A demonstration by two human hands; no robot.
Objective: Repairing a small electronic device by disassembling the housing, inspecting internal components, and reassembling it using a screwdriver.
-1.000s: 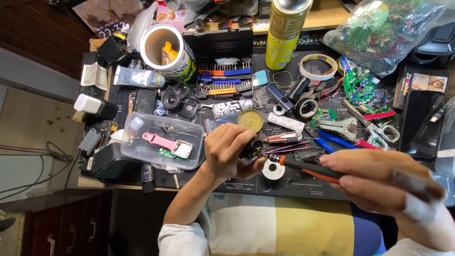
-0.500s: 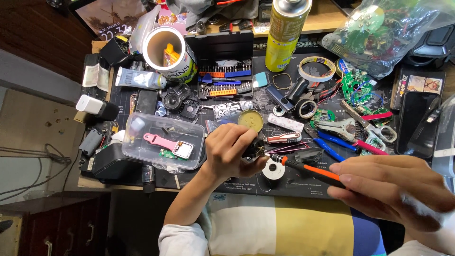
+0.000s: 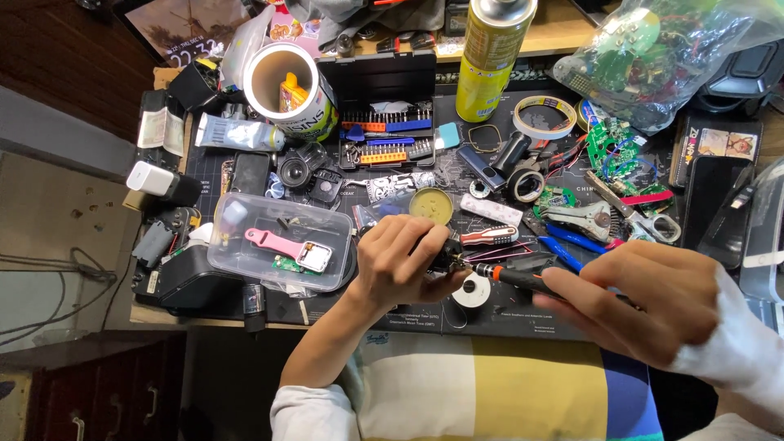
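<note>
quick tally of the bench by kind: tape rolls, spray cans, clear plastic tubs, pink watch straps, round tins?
Tape rolls: 1, beige
Spray cans: 1, yellow
Clear plastic tubs: 1
Pink watch straps: 1, inside the tub
Round tins: 1
Total: 5

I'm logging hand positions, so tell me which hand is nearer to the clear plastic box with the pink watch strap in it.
Left. The left hand is just right of the clear plastic box, almost beside its right edge. The right hand, holding a black and orange screwdriver, is much farther right.
</note>
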